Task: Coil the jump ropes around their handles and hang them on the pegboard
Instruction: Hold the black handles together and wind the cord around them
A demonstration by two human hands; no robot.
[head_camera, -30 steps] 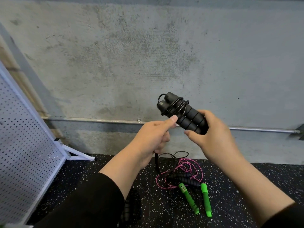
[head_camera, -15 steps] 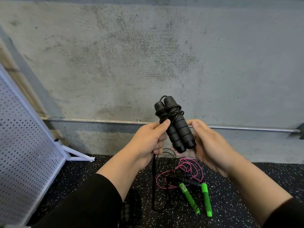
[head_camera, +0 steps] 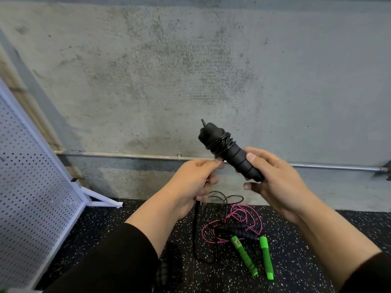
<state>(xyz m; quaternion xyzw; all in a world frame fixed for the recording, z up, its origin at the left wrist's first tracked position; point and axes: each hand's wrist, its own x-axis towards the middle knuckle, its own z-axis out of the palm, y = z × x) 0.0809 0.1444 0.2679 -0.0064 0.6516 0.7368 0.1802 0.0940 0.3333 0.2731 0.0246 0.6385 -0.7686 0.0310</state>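
Concrete wall [head_camera: 190, 70] fills the upper frame, with a metal conduit [head_camera: 127, 155] running along its base above speckled black rubber flooring [head_camera: 296, 250]. At the left edge, a white pegboard [head_camera: 31, 187] leans on its angled foot.

Centre frame: your right hand [head_camera: 275, 178] grasps the lower end of a pair of black foam handles [head_camera: 237, 157], fingers curled round them and thumb on top; the handles tilt up toward the upper left. Several turns of black rope [head_camera: 220, 142] are wound round their upper part. Your left hand [head_camera: 194, 180], just left of the handles, pinches the rope between thumb and forefinger, the other fingers closed round it. From that hand the loose rope drops to the floor in the lower centre.

Lower centre, on the floor: a pink rope [head_camera: 232, 220] lies in loose loops with its dark handles across it; two green handles [head_camera: 254, 256] lie side by side just below. Another dark object, partly hidden by your left sleeve [head_camera: 105, 261], cannot be identified.
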